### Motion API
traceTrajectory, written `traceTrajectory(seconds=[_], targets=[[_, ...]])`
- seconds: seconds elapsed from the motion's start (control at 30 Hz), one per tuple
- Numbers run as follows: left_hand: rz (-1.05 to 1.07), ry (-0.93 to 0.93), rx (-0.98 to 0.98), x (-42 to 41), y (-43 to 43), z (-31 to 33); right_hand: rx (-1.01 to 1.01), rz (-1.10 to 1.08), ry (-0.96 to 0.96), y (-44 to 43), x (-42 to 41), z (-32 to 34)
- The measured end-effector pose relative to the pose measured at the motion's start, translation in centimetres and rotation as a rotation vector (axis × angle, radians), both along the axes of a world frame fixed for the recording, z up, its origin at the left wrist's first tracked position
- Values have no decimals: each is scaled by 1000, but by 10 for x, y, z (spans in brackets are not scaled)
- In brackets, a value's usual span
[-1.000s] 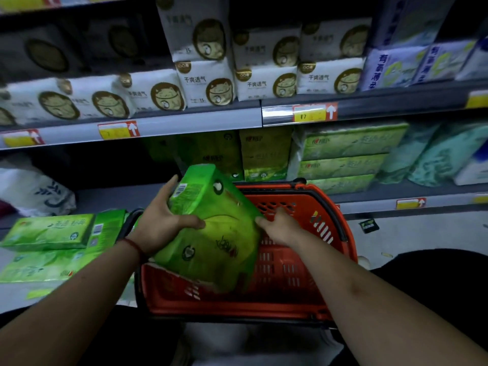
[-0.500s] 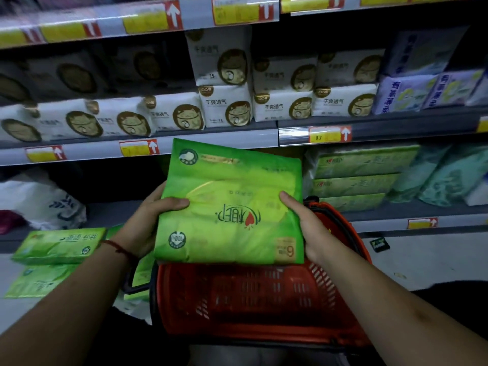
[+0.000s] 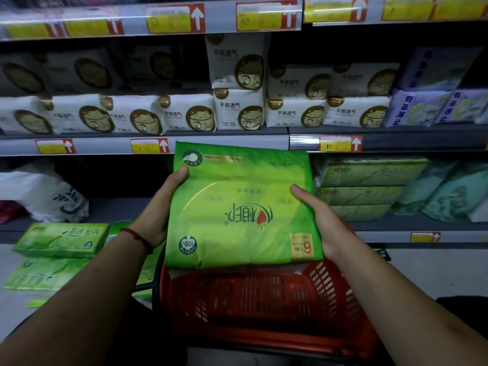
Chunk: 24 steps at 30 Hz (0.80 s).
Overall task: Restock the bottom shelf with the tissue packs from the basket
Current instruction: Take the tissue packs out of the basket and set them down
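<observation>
Lifted the green tissue pack (image 3: 241, 207) a bit higher since half a second ago, now above the red basket (image 3: 266, 307), facing the bottom shelf (image 3: 118, 210). Left hand (image 3: 161, 207) and right hand (image 3: 320, 220) fingers grasping its side edges.

A second ago your green tissue pack (image 3: 243, 207) stood on end inside the red basket (image 3: 264, 299); now you have lifted it clear and turned it flat, face toward you, left hand (image 3: 158, 207) and right hand (image 3: 319, 220) on its sides, before the bottom shelf (image 3: 118, 210)
</observation>
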<state>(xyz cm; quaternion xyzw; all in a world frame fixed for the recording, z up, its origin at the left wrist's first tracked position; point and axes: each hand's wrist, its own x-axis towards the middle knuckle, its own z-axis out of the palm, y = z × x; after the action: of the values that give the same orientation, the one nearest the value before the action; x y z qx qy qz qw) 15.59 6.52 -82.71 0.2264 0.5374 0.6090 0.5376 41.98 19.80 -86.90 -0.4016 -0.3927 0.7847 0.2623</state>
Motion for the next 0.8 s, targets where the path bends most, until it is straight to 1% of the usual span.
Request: traceTrajectory(seconds=[0.17, 0.33, 0.43, 0.53, 0.6, 0.67, 0.7, 0.8], targets=[[41, 15, 8, 2, -1, 3, -9, 51, -3, -3, 2, 4], [84, -68, 56, 2, -5, 6, 24, 48, 16, -4, -2, 16], [154, -150, 101, -1, -10, 8, 35, -31, 54, 2, 1, 21], [228, -204, 156, -4, -15, 8, -65, -171, 174, 9, 6, 21], [283, -201, 186, -3, -18, 9, -122, -205, 260, 7, 5, 20], [310, -195, 214, -2, -20, 11, -123, -167, 311, 5, 1, 14], [315, -194, 217, -2, -21, 12, -102, -134, 308, 4, -1, 14], [318, -167, 213, -5, -24, 12, 5, 3, 185, -7, -9, 19]])
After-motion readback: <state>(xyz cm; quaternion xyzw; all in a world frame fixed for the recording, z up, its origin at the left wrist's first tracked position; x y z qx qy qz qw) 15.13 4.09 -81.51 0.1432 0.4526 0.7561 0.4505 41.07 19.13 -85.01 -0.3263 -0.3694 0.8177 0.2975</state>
